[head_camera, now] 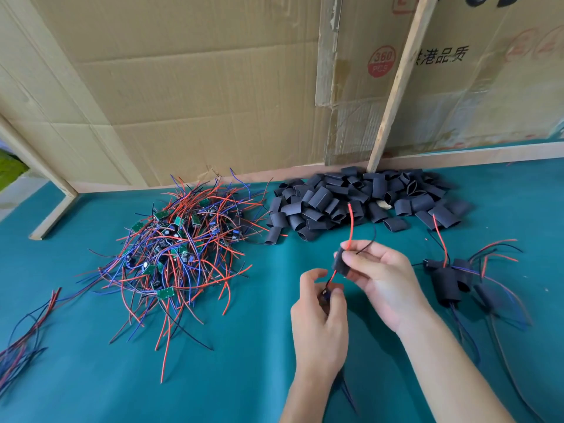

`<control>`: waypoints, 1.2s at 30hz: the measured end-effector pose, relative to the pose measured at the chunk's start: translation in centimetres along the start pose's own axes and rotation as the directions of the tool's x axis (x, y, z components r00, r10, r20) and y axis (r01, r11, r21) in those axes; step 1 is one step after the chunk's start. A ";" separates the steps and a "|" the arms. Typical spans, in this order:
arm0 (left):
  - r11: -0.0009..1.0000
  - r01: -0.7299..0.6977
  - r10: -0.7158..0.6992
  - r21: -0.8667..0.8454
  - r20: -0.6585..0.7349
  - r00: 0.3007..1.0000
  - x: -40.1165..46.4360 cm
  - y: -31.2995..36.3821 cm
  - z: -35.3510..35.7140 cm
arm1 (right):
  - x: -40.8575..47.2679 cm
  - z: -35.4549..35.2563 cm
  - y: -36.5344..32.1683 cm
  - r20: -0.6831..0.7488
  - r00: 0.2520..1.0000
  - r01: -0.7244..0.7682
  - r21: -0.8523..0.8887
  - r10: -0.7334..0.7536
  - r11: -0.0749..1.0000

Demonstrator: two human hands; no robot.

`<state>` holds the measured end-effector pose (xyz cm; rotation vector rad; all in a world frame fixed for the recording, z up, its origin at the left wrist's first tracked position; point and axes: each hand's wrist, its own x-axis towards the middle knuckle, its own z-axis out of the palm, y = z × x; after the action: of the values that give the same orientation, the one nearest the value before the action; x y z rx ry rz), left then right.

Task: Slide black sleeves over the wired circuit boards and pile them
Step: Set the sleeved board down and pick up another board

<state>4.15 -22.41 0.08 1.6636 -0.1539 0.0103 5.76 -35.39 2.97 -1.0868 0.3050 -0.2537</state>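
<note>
My right hand (381, 279) pinches a black sleeve (341, 264) with a red and a black wire sticking up through it. Just below, my left hand (320, 312) holds a small circuit board (326, 296), mostly hidden by the fingers; its red wire runs up into the sleeve. A tangled pile of wired green boards (174, 248) lies to the left on the green table. A heap of loose black sleeves (351, 203) sits at the back. Sleeved boards (451, 279) are piled to the right of my hands.
Cardboard sheets (198, 87) and a leaning wooden slat (399, 83) stand behind the table. A wooden frame piece (55, 209) lies at the back left. A bundle of loose red, blue and black wires (27, 340) lies at the left edge.
</note>
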 end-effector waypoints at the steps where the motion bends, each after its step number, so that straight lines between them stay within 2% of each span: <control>1: 1.000 0.001 -0.001 -0.009 0.000 1.000 0.0 0.1 0.0 | 0.1 -0.1 -0.2 -0.031 0.999 0.015 0.052 -0.014 0.999; 4: 0.999 0.008 -0.009 -0.039 -0.019 1.000 0.1 0.0 0.0 | 0.4 -0.6 -0.6 -0.111 0.993 0.058 0.133 -0.043 0.989; 7: 0.999 -0.007 0.005 -0.038 -0.058 0.998 0.1 0.0 0.0 | 0.6 -1.1 -0.8 -0.137 0.989 0.068 0.094 -0.055 0.993; 15: 0.995 0.003 -0.012 -0.098 -0.087 0.996 0.3 0.0 -0.2 | 0.3 -0.4 0.3 0.011 0.998 0.063 -0.153 -0.062 0.986; 22: 0.997 0.005 -0.015 -0.082 -0.117 0.993 0.4 -0.3 -0.2 | 0.0 -0.2 0.3 0.066 0.996 0.066 -0.238 -0.052 0.969; 28: 0.999 0.031 -0.033 -0.019 -0.125 0.992 0.3 -0.2 0.0 | -0.3 0.0 -0.1 0.085 0.990 0.136 -0.425 -0.110 0.895; 31: 0.997 0.055 -0.065 -0.063 -0.182 0.981 0.3 -0.2 0.0 | -0.4 0.0 -0.1 0.094 0.984 0.180 -0.524 -0.154 0.832; 36: 0.994 0.051 -0.066 -0.095 -0.154 0.986 0.2 -0.4 0.0 | -0.4 -0.3 -0.3 0.124 0.985 0.166 -0.557 -0.117 0.814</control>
<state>4.40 -22.36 -0.27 1.5694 0.0138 0.0883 5.25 -35.67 3.17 -1.7140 0.2263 -0.2558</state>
